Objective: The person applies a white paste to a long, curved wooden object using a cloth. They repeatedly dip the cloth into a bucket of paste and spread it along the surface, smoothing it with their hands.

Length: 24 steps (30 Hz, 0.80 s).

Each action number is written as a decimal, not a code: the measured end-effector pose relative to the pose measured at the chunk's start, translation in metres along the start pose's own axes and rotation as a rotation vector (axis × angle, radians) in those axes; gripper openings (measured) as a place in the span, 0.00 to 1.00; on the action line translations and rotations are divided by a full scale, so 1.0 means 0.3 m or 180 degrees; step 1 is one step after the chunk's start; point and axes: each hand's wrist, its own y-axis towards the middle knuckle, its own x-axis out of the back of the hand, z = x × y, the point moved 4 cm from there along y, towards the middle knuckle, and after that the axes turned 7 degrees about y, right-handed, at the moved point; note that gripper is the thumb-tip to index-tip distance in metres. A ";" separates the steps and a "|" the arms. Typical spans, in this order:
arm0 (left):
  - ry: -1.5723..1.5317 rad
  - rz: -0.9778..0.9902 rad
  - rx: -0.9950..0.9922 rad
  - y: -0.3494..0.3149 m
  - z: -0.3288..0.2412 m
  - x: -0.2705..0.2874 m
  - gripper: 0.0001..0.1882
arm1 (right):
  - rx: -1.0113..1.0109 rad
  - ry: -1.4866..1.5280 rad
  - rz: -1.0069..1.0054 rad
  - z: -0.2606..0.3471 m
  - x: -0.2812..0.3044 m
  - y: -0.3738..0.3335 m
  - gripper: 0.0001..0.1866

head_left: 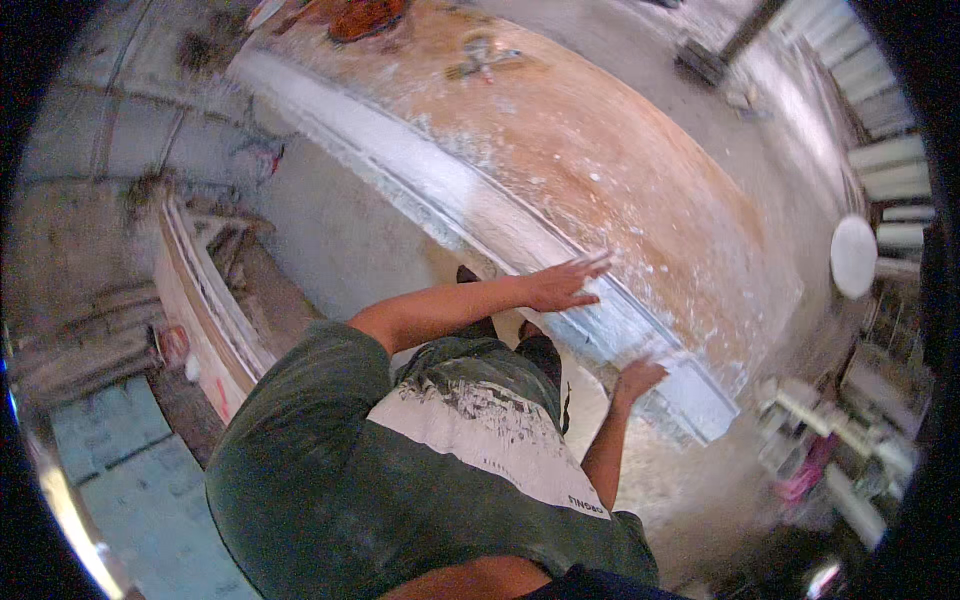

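Observation:
A long white moulding with ridged edges (500, 222), plaster-like in look, runs diagonally along the near edge of a brown worktable (600, 130). Over its right half reaches my left hand (565, 284), palm down, fingers stretched and apart, the tips blurred. Closer to the moulding's right end, my right hand (640, 378) rests at the near edge with its fingers laid out over the surface. They are slightly smeared, and I see nothing held in either hand. Whether the left palm touches the moulding cannot be made out.
White crumbs and smears speckle the tabletop. At its far left sits a reddish-brown bowl-like thing (365, 18), near a small messy lump (487, 58). A white round object (853, 257) stands at the right. Pale boards (205, 310) lean at the left, and pale offcuts (815, 425) lie at the lower right.

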 end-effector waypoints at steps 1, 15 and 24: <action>-0.0340 -0.0177 0.0467 -0.047 0.062 0.054 0.35 | 0.0266 0.0530 -0.0007 0.121 -0.001 0.001 0.28; -0.2902 -0.3541 0.1590 -0.804 0.483 0.458 0.39 | 0.4132 -0.0607 0.2683 1.399 -0.212 -0.092 0.29; -0.3129 -0.4060 0.1600 -1.378 0.770 0.738 0.37 | 0.4901 -0.0110 0.1870 2.066 -0.542 -0.213 0.23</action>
